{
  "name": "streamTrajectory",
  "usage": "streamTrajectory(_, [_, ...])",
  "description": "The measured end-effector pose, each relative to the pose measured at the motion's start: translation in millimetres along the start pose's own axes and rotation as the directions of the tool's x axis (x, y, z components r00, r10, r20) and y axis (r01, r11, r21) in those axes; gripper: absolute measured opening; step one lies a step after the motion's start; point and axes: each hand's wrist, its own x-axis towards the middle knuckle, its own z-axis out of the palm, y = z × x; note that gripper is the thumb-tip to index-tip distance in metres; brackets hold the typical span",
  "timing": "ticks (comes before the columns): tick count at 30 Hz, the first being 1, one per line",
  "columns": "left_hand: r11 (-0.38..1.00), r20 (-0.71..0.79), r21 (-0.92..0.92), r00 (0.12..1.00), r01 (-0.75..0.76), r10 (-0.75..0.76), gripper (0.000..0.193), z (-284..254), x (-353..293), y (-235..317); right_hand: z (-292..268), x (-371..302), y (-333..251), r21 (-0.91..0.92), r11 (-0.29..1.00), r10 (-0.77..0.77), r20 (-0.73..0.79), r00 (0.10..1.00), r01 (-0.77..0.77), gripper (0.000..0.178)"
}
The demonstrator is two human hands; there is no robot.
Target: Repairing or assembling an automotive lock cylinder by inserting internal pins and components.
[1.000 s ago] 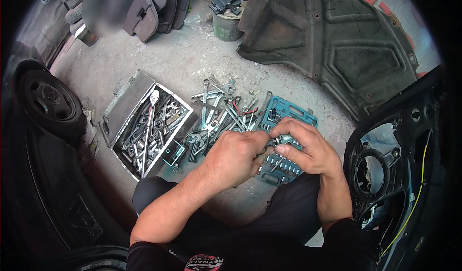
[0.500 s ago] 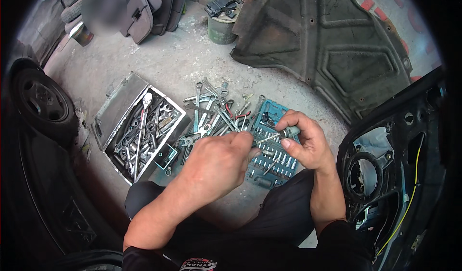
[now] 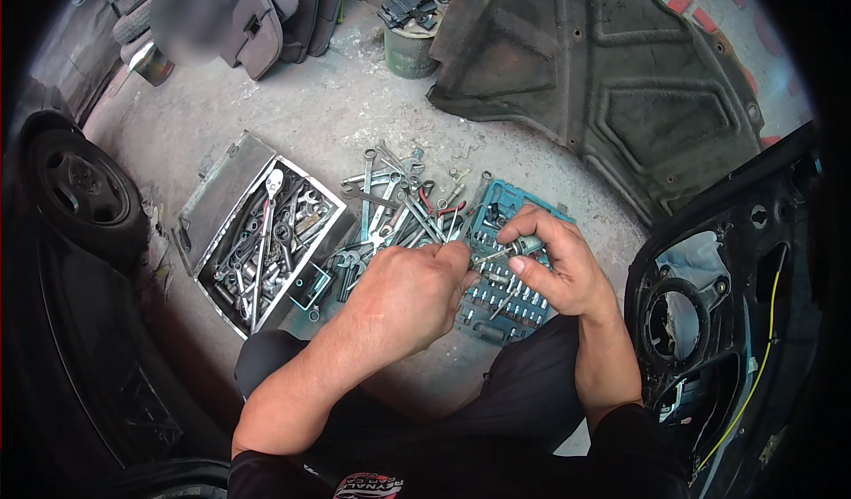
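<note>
Between my hands is a screwdriver (image 3: pixel 490 258) with a thin metal shaft and a pale greenish handle. My right hand (image 3: pixel 567 273) pinches the handle between thumb and forefinger. The shaft runs left into my left hand (image 3: pixel 409 291), which is closed round its far end, so the tip is hidden. Below both hands lies an open teal socket set case (image 3: pixel 498 332) with rows of small sockets and bits. Loose combination wrenches (image 3: pixel 366 199) are heaped on the floor beyond my left hand, with red-handled pliers (image 3: pixel 450 208) among them.
An open metal toolbox (image 3: pixel 316 236) full of sockets and a long ratchet stands to the left. At far left is a wheel (image 3: pixel 84 180); a stripped car door panel (image 3: pixel 771 233) is at right. Behind are a dark liner panel (image 3: pixel 581 82) and a bucket (image 3: pixel 409 56) with black parts on top.
My right hand has shifted slightly left along with the screwdriver handle, its fingers closer round it. My left hand keeps its grip. The whole view has moved a little.
</note>
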Motion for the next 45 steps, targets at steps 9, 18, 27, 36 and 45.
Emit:
streamTrajectory(9, [1.0,-0.055,0.006,0.998,-0.009,0.009,0.02,24,2,-1,15,0,-2,-0.012,1.0,0.018,0.089,0.996,-0.017,0.033])
streamTrajectory(18, [0.901,0.072,-0.405,0.988,0.156,-0.138,0.02,0,9,2,6,-15,13,0.493,0.835,0.239,0.076,0.968,-0.245,0.035])
streamTrajectory(27, [0.953,-0.293,0.028,0.909,-0.302,0.297,0.03,29,10,-5,4,-15,13,0.553,0.795,0.242,0.091,0.966,-0.251,0.026])
streamTrajectory(36, [0.771,-0.395,0.436,0.671,-0.465,0.628,0.034,42,20,-13,3,-16,16,0.672,0.685,0.271,0.125,0.954,-0.282,0.028])
streamTrajectory(45, [0.869,-0.439,0.287,0.75,-0.404,0.494,0.044,50,19,-13,3,-16,23,0.629,0.762,0.212,-0.018,0.977,-0.153,0.031])
